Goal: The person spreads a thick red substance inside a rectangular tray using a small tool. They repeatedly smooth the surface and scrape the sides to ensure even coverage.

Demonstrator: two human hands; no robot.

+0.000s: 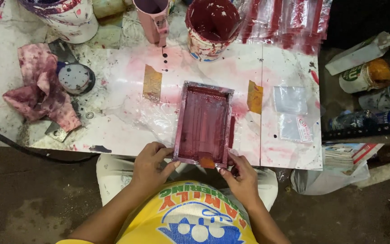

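A small rectangular printing frame (204, 123), stained dark red, lies flat on the paint-smeared white table (113, 131) near its front edge. My left hand (152, 163) grips the frame's near left corner. My right hand (241, 177) holds the near right corner, fingers by an orange scraper piece (207, 161) that rests inside the frame's near end. Yellow tape strips (152, 83) sit left and right of the frame, over clear plastic film.
Behind the frame stand a red paint can (213, 27), a pink jug (152, 18) and a white bucket (66, 16). A stained rag (41, 88) and a round lid (75, 77) lie left. Clear small bags (290, 113) lie right; bottles (366, 74) crowd the far right.
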